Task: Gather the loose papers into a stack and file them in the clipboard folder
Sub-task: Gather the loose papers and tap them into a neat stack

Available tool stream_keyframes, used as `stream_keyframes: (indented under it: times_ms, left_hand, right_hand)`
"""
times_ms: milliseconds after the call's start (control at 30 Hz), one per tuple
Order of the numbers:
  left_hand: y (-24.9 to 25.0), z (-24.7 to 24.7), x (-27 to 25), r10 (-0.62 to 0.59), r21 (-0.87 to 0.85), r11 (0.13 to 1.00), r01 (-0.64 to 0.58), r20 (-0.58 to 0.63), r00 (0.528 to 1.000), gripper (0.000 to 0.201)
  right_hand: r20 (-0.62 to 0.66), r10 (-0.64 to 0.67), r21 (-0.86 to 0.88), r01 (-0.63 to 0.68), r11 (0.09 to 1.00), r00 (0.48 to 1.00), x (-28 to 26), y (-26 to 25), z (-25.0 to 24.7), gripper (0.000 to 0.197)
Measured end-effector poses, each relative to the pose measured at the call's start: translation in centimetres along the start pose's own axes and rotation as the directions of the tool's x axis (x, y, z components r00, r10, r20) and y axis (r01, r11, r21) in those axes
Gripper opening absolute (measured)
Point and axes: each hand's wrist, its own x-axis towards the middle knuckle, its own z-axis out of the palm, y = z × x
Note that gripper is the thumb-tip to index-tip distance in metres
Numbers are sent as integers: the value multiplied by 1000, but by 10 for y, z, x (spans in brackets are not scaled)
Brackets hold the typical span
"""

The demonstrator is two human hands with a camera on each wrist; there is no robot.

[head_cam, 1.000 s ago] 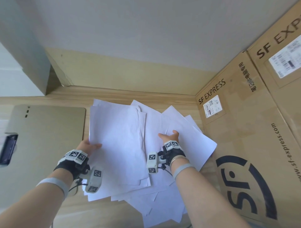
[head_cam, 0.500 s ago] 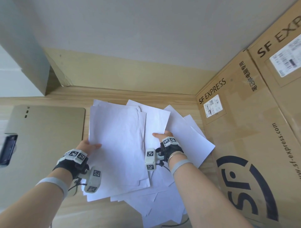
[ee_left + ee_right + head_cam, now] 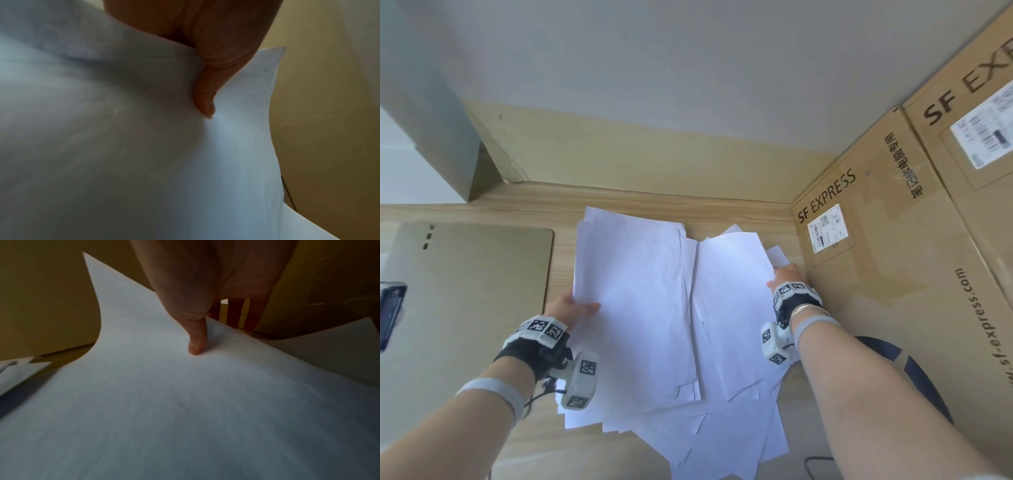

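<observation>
Several loose white papers (image 3: 640, 308) lie fanned out on the wooden table. My left hand (image 3: 577, 308) pinches the left edge of the bigger pile, thumb on top; the left wrist view shows that thumb (image 3: 205, 104) pressing into the papers (image 3: 123, 146). My right hand (image 3: 784, 279) pinches the right edge of another sheet (image 3: 729, 308), lifted beside the pile, thumb (image 3: 196, 344) on top of the sheet (image 3: 185, 402) and fingers beneath. The beige clipboard folder (image 3: 472, 291) lies flat to the left, its dark clip (image 3: 390, 313) at the frame edge.
Large SF Express cardboard boxes (image 3: 893, 274) stand close on the right, almost touching my right hand. A wall with a beige skirting (image 3: 654, 164) runs behind the table. More sheets (image 3: 722, 438) spill toward the near edge. A dark cable (image 3: 815, 466) lies near the front.
My right hand has moved right, toward the boxes, and now holds a sheet by its right edge, squared beside the left pile. The left hand has kept its grip.
</observation>
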Motion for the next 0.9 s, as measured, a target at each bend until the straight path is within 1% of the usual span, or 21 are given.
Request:
stream_keyframes:
  times_ms: [33,100,133,167,267,367,400,433,500,533,567,600,633,700,800,833,900]
  left_hand:
    - [-7,0,13,-13,-7,1000,13,0,1000,56]
    - [-18,-2,32,-25,-28,999,25,-4,1000,71]
    - [-19,-3,33,-32,-30,999,32,-1,999,74]
    - [-18,-3,32,-36,-33,999,36,-8,999,70]
    - [5,2,-8,-37,-32,999,36,-33,999,50]
    - [11,7,-16,-46,-31,999,44,-46,998,50]
    - [12,8,-17,-43,-34,999,41,-49,998,50]
    - [11,9,-16,-41,-43,998,39,-53,998,49]
    - [11,11,-16,-40,-58,998,37,-64,997,48]
    - [11,11,-16,-37,-62,998,33,-68,997,48]
    - [12,11,-18,-34,-59,998,30,-66,997,49]
    - [14,11,-20,-29,-60,998,25,-63,998,49]
    - [15,12,-21,-26,-64,998,22,-64,998,48]
    - [17,12,-25,-14,-61,998,10,-60,998,45]
    - [17,12,-26,15,-45,999,-18,-63,998,45]
    - [16,11,-25,21,-42,999,-23,-61,998,46]
    - [19,11,-29,21,-32,999,-23,-63,998,47]
  right_hand:
    - [-15,-8,7,8,1000,1000,3,1,1,43]
    - [-22,-22,17,23,1000,999,10,4,2,51]
    - [-16,-32,22,33,999,999,14,5,4,53]
    - [-7,-37,22,37,999,999,16,6,4,54]
    - [3,-32,53,32,998,999,24,9,5,47]
    - [39,-69,86,65,994,997,25,9,1,54]
    - [51,-84,99,79,992,995,26,10,0,54]
    - [45,-95,114,89,990,994,26,10,-1,49]
    - [-20,-92,168,94,981,996,24,12,-1,31]
    - [-60,-71,209,82,974,996,23,14,-1,30]
    - [-79,-56,258,74,963,995,21,17,-3,34]
    - [-79,-64,298,85,951,995,19,19,-5,40]
    - [-76,-74,324,95,941,994,17,22,-8,42]
    - [-122,-54,370,96,924,991,12,28,-17,38]
    - [-246,27,521,108,846,969,6,40,-34,29]
    - [-270,49,559,115,821,962,3,42,-39,28]
    - [-279,45,626,147,766,959,-5,40,-47,25]
